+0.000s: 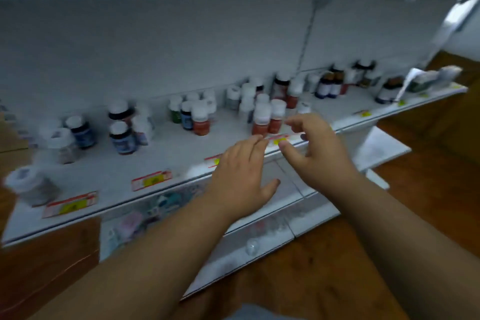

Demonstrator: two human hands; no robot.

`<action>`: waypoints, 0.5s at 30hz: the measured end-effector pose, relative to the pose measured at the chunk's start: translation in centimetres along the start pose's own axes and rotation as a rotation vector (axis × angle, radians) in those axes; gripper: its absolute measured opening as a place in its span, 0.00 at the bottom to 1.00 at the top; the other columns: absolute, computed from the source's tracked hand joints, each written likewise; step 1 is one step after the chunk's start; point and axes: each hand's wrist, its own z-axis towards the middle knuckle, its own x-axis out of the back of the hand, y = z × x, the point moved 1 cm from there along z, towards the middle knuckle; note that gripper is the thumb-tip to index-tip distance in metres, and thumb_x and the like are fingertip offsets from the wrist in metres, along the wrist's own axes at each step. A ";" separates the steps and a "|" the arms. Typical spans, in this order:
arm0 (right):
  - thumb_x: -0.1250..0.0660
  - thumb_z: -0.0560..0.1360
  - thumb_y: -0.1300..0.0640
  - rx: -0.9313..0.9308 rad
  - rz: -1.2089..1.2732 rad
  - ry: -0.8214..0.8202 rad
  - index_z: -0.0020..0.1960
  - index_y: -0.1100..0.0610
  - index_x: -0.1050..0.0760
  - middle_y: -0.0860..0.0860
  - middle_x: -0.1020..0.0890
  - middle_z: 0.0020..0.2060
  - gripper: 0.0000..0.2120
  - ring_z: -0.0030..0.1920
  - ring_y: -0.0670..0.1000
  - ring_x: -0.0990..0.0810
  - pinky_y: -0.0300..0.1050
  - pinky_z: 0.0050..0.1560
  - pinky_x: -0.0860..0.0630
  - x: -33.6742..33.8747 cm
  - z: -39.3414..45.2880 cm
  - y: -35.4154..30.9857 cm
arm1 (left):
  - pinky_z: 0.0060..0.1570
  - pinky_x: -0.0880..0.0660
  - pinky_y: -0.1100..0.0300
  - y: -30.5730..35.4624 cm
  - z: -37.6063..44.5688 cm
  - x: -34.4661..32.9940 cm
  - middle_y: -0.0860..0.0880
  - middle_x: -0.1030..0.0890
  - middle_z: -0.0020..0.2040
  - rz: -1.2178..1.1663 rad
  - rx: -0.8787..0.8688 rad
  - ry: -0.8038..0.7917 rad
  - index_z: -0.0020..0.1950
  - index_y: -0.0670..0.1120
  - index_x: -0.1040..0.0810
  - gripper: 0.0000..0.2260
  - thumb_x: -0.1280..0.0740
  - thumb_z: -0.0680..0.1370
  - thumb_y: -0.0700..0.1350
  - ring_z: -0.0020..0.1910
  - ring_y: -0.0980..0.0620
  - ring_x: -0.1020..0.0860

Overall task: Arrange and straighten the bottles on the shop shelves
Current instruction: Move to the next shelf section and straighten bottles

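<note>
Both my hands are out over the front edge of the white shelf (pixel 109 176), and neither holds anything. My left hand (pixel 240 176) lies palm down with the fingers fairly straight, their tips reaching toward the price tag (pixel 279 140) on the shelf lip; whether they touch it I cannot tell through the blur. My right hand (pixel 315 149) hangs just beside it, fingers loosely curled and the thumb stretched toward the same tag, empty.

The bottles stand in loose clumps along the shelf. Closest to my fingers is a pair of red bottles (pixel 268 119) with white caps, upright, just behind the tag and just left of my right hand. A small group with a green, a blue and a red bottle (pixel 191 114) stands further left, and past that are dark blue bottles (pixel 120 135) with white caps. At the far left one white bottle (pixel 31 184) lies tipped on its side near the shelf's front. Toward the right end are dark bottles (pixel 331 84) against the back wall (labels too smeared to read).

More red and yellow tags (pixel 150 180) run along the shelf front. Below it sits a lower shelf (pixel 270 239), and brown wooden floor (pixel 324 267) lies under that.
</note>
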 end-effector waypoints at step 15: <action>0.32 0.74 0.49 -0.293 -0.126 0.101 0.61 0.49 0.27 0.44 0.26 0.55 0.17 0.54 0.44 0.26 0.41 0.54 0.27 17.5 3.3 26.1 | 0.66 0.34 0.50 18.8 24.5 -16.3 0.49 0.31 0.69 -0.171 -0.283 -0.135 0.72 0.49 0.37 0.30 0.37 0.74 0.61 0.67 0.49 0.33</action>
